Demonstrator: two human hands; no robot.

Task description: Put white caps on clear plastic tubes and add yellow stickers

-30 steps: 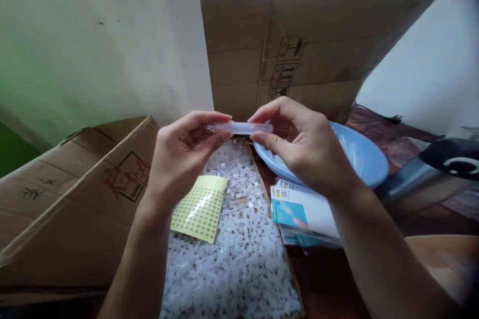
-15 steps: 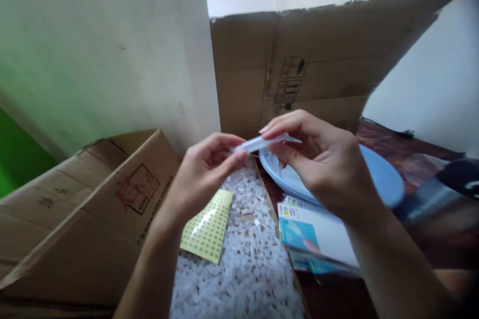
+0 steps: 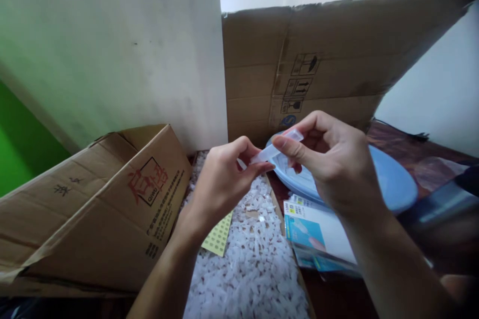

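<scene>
Between both hands is a small, narrow case of translucent white plastic point(image 3: 266, 153), tilted with its right end higher. My left hand point(image 3: 230, 174) pinches its lower left end between thumb and fingers. With thumb on top and fingers behind, my right hand point(image 3: 329, 159) grips the upper right part. Under the hands, a shallow carton holds a thick layer of small translucent white pieces point(image 3: 249, 264). A yellow sheet of small round stickers point(image 3: 218, 236) lies on those pieces, partly covered by my left forearm.
A brown cardboard box point(image 3: 112, 219) stands at left. On the right, a light blue basin point(image 3: 392, 179) sits behind a stack of printed packets point(image 3: 329, 234). A large upright cardboard sheet point(image 3: 344, 45) leans at the back beside a white panel point(image 3: 149, 60).
The plastic case has turned in my fingers and its right end now shows. My left hand has shifted right along with the view, and its forearm covers more of the sticker sheet.
</scene>
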